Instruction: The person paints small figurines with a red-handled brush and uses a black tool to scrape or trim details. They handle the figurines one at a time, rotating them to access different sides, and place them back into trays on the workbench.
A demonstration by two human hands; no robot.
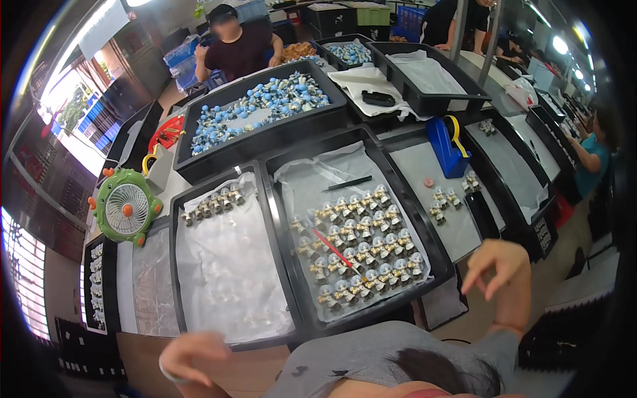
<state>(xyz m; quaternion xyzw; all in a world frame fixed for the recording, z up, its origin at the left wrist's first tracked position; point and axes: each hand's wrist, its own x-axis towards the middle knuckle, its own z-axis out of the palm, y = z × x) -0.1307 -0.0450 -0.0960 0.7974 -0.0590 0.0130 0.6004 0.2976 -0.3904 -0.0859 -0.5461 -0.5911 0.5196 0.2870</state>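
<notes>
My left hand (pixel 192 358) hangs in the air off the near edge of the left tray (pixel 232 278); it is smeared by motion, its fingers apart, nothing visible in them. To the right, my right hand (pixel 499 266) is raised with loosely bent fingers, apart and holding nothing that I can see. It is nearest the right end of the middle tray (pixel 440 278). Rows of small white-and-gold figurines (pixel 363 252) stand on that tray's liner. A red thin brush (pixel 336 248) lies across them, and a black pen-like stick (pixel 348 183) lies behind them.
A large tray of blue-and-white figurine parts (pixel 255 109) stands behind. A green fan (pixel 127 207) is at the left, a blue tape dispenser (pixel 450 147) at the right. One person (pixel 240 50) sits across the table; others work at the right.
</notes>
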